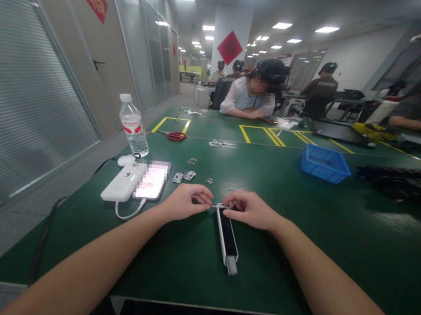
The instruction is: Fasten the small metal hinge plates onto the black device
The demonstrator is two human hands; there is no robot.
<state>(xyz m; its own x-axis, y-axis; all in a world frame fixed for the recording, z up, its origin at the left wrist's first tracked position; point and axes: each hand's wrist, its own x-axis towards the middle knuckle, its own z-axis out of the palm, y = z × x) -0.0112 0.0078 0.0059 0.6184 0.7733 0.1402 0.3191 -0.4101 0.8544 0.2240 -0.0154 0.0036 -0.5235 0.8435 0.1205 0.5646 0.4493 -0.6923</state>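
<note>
A long, narrow white-framed bar (228,234) with a black face lies on the green table in front of me, a grey tab (232,265) sticking out of its near end. My right hand (252,209) is closed around the bar's far end, thumb on its face. To the left of that end, my left hand (186,202) pinches a small thin metal piece (213,206), which meets the bar's top; its exact shape is too small to tell. Just beyond my left hand lie flat metal plates (189,176) with holes, small rings (210,181) and more small metal bits (192,160).
At left stand a water bottle (134,128), a white power bank (119,183) and a cabled phone (152,184). Red-handled scissors (176,136) and a parts bag (222,143) lie farther back. A blue bin (324,163) sits right of centre. A person (252,94) leans on the far edge.
</note>
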